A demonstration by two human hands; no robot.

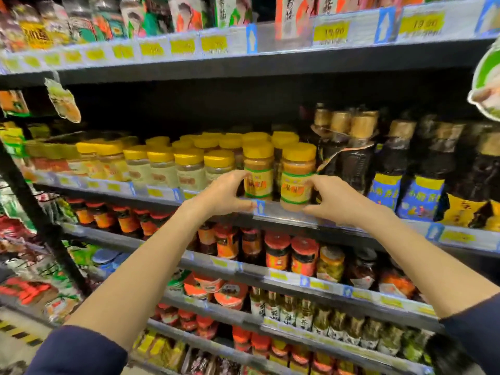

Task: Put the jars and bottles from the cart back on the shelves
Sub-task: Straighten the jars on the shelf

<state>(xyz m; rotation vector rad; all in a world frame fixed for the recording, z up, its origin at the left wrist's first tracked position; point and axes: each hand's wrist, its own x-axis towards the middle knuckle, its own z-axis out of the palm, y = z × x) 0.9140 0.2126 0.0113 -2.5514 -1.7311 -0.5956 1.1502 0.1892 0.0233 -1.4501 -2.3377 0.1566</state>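
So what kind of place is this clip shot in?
Most likely a supermarket condiment aisle: tiered shelves edged with yellow price tags, rows of yellow-lidded jars, and dark sauce bottles beside them.
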